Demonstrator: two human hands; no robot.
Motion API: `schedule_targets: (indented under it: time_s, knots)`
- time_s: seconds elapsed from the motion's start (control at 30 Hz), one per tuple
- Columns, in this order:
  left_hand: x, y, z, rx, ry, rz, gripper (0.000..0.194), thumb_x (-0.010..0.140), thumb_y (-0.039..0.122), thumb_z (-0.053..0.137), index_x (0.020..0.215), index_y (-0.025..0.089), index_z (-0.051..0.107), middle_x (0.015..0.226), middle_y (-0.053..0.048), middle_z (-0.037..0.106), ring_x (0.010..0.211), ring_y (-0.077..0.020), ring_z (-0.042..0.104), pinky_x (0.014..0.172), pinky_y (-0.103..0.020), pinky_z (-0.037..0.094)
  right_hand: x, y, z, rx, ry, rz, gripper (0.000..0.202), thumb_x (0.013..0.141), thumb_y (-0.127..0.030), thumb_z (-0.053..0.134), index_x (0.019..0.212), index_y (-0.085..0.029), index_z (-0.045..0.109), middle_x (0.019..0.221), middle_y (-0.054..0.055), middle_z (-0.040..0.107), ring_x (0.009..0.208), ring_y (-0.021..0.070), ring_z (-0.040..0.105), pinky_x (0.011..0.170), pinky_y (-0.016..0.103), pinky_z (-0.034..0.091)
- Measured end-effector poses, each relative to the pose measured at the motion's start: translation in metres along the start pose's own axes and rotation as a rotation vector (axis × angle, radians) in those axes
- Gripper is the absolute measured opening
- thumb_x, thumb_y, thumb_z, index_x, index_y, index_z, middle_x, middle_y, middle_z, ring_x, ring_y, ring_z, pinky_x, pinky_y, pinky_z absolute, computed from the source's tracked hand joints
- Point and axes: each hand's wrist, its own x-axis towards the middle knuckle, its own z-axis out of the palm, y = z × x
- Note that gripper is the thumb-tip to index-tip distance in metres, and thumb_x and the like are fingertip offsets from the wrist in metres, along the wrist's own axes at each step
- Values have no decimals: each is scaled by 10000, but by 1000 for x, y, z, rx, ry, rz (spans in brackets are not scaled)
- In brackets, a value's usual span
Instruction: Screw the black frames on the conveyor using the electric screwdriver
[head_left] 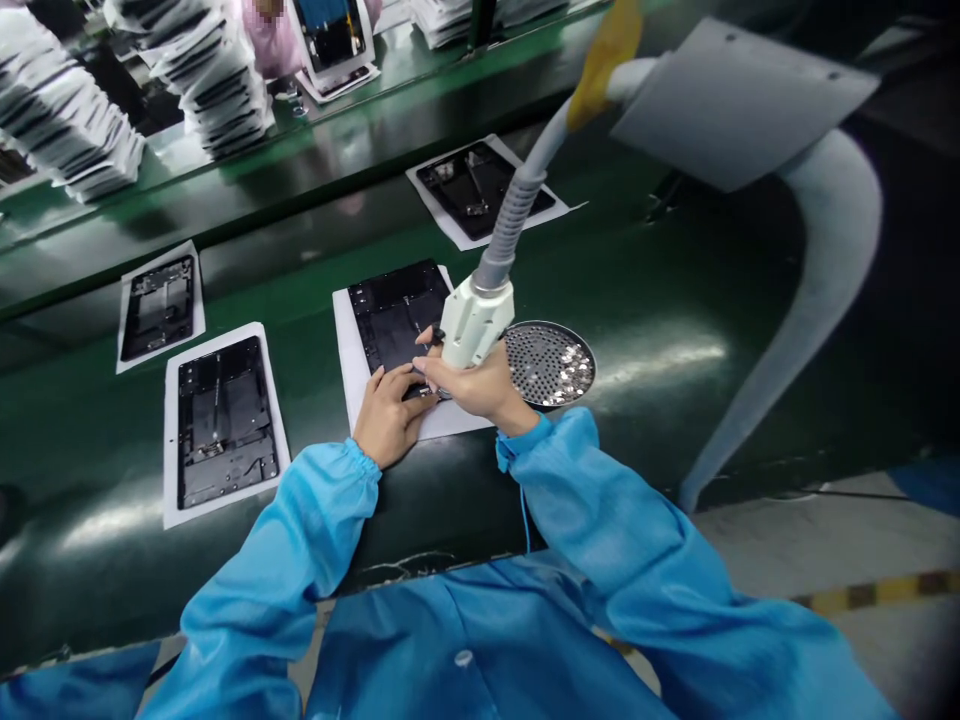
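A black tablet housing (390,310) lies on a white sheet (350,350) in front of me. My left hand (391,412) rests on its near edge, fingers spread over the lower part. My right hand (480,382) is wrapped round a pale green-white tool (474,322), held upright over the near right part of the housing. A ribbed grey hose (510,225) runs up from the tool's top. Both hands hide the housing's lower right corner and the tool's tip. Beside my right hand is a round perforated metal dish (536,360) with small shiny parts on its right side.
More housings on white sheets lie left (225,420), far left (160,305) and at the back (457,190). A large grey curved duct (832,290) with a flat plate hangs at right. White stacks (217,85) and a co-worker's pink sleeve (274,40) are beyond the ledge.
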Motion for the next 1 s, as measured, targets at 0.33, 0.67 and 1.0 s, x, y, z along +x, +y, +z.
schedule_targets:
  time_s: [0.33,0.67,1.0]
  knots:
    - [0,-2,2,-24,-5,2,242,923,265,521,1022,280,741,1257,-78,605,1242,-256,489,1098,-522,321,-6,4,1,-36,-17,12,255,700,-300,719,908,-177,640,676,-2,650,639,154,633,703,345,560]
    - [-3,-9,6,-26,86,45,243,930,276,512,1026,275,735,1194,-85,642,1232,-261,519,1082,-534,346,6,-6,-9,111,-74,90,346,681,-381,768,927,-175,639,750,32,713,582,148,648,610,338,586]
    - [-1,1,-1,156,-40,-65,398,950,395,461,1263,197,609,1456,-156,461,1381,-363,363,1068,-654,292,40,2,-60,0,302,-37,296,667,-348,761,862,-235,569,463,-98,479,370,96,468,406,273,427]
